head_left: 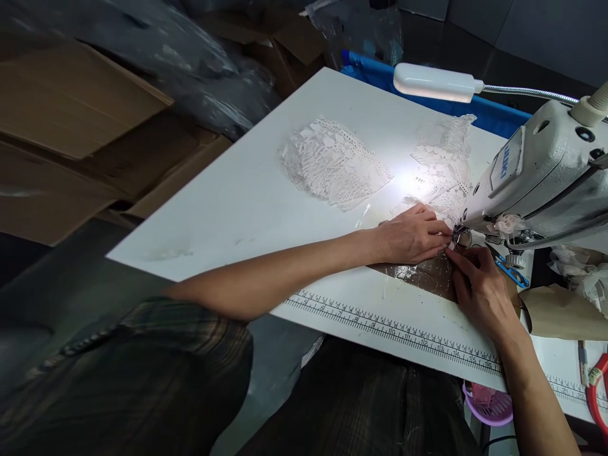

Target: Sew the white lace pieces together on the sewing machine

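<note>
White table (228,209) carries a printed ruler (403,330) along our near edge. Past it our right hand (479,288) touches the lace piece (439,190) at the sewing machine (536,171) foot; pinching or not, we cannot tell. Our left hand (411,235) lies flat and open on it. Farther off sits another lace heap (332,161), then a lamp (432,82).
</note>
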The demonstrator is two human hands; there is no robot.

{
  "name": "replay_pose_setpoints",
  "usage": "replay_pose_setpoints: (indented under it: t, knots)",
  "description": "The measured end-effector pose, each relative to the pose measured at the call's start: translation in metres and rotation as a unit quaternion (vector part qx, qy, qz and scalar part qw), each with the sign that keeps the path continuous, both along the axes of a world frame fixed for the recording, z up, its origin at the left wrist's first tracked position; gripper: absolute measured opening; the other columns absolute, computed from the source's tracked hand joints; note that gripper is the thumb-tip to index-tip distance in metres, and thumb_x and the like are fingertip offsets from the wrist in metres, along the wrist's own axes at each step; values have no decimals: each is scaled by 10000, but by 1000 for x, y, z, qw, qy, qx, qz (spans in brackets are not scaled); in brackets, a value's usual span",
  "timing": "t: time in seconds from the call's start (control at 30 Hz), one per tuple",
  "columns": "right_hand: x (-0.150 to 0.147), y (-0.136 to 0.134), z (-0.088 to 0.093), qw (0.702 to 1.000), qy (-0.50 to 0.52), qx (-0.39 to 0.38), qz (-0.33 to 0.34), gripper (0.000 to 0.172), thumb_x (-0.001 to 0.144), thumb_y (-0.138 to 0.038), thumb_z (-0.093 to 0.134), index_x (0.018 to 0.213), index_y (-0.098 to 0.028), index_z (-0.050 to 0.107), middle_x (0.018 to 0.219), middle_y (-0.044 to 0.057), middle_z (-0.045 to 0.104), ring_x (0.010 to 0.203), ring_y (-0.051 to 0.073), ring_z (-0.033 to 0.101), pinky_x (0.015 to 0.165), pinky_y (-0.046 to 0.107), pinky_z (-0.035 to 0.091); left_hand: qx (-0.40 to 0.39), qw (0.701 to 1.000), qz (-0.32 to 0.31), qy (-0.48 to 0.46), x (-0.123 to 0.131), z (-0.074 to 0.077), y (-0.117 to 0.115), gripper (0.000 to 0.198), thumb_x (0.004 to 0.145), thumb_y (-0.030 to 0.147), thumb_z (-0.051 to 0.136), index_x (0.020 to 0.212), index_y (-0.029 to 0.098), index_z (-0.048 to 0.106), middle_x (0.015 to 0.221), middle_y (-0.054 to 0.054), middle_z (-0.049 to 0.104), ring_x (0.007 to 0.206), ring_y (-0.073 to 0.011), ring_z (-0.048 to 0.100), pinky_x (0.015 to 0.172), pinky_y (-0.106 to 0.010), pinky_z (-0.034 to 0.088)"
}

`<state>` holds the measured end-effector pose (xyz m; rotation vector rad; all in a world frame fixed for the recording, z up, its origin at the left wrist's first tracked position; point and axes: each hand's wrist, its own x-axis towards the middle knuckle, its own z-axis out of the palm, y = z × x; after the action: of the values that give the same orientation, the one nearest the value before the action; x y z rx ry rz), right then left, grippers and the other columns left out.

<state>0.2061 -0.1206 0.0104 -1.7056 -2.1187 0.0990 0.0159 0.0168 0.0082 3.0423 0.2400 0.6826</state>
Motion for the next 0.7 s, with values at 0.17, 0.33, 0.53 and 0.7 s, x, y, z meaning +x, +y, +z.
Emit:
replay_pose_setpoints:
  t: [0.17, 0.33, 0.53, 0.7]
  knots:
    - [2, 4, -2, 1000, 4, 2, -18, 390, 928, -220, 505, 1259, -248, 709, 1070, 127, 639, 803, 205, 659, 692, 342, 601, 17, 998, 53, -3, 6, -5, -9, 244, 1044, 215, 470, 1077, 180, 709, 1155, -71, 725, 872, -181, 606, 796, -344, 433]
    - [5, 1, 0, 997, 74, 31, -21, 385, 951, -246, 481, 1257, -238, 713, 1034, 117, 667, 891, 230, 679, 778, 382, 601, 12, 998, 68, 0, 7, -3, -14, 246, 1051, 218, 457, 1055, 158, 695, 1162, -95, 713, 896, -185, 616, 784, -346, 456]
    - [6, -7, 2, 983, 145, 48, -100, 357, 950, -288, 500, 1233, -244, 714, 1099, 100, 681, 918, 214, 692, 865, 409, 581, 4, 997, -42, -58, -11, 17, 9, 243, 1059, 187, 452, 1020, 134, 686, 1114, -114, 726, 943, -167, 653, 835, -350, 494]
    - [5, -7, 0, 984, 140, 27, -107, 353, 949, -279, 494, 1214, -231, 721, 1101, 112, 672, 952, 236, 681, 855, 422, 576, -54, 992, -114, -17, -10, 11, 15, 133, 994, 231, 616, 1055, 167, 716, 1076, -96, 742, 931, -170, 677, 832, -346, 516]
